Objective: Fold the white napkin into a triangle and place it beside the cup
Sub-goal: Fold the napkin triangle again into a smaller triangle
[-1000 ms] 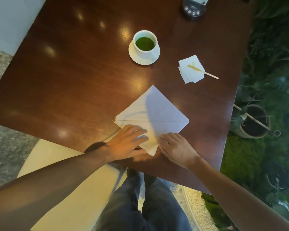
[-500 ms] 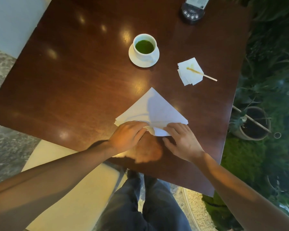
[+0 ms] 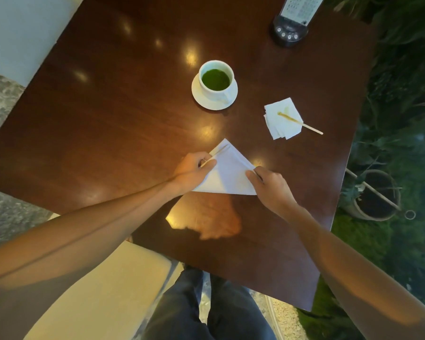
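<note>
The white napkin (image 3: 227,173) lies folded into a triangle on the dark wooden table (image 3: 108,123), its tip pointing away from me. My left hand (image 3: 194,169) pinches its left edge near the tip. My right hand (image 3: 271,186) pinches its right corner. The white cup (image 3: 216,79) of green drink stands on a white saucer (image 3: 201,95) farther back, a short gap beyond the napkin's tip.
A small stack of white napkins (image 3: 282,119) with a wooden stirrer (image 3: 304,125) lies right of the cup. A black device (image 3: 288,33) stands at the far edge. The table's right edge borders plants and a pot (image 3: 375,195). My legs and a cream seat are below.
The near corner of the napkin has been folded up onto the far corner, turning the diamond into a triangle. Both hands moved from the near corner to the triangle's sides.
</note>
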